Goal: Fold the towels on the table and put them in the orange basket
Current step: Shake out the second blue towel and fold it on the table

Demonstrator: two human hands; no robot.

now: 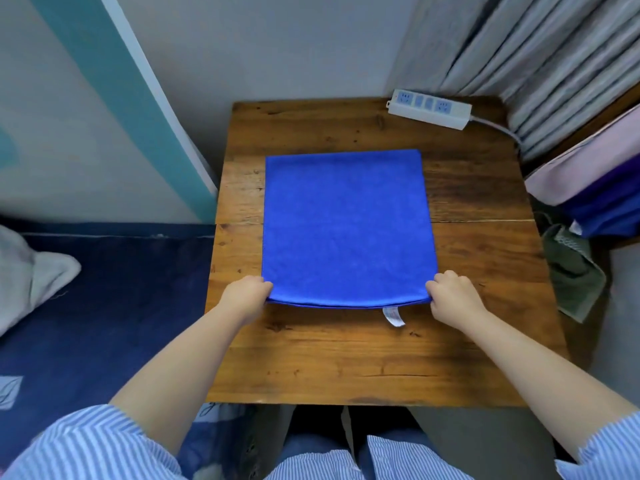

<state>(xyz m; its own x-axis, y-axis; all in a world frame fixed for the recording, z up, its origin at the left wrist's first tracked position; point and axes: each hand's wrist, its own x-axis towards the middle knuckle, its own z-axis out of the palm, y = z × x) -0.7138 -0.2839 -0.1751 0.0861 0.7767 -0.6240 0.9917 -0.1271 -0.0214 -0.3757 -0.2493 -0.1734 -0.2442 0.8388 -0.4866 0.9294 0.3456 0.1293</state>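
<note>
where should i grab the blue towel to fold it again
Grip the flat blue microfibre towel at its two near corners, coming from the near edge, where the left hand and right hand pinch it now. It lies flat on the wooden table, so those corners lift over cleanly.

head view | worn high, looks forward and down — close over wooden table [485, 237] | single view

Wooden table [485, 358] with two things on it
A blue towel [346, 226] lies flat mid-table; a white power strip [429, 109] sits at the far right corner.
</note>
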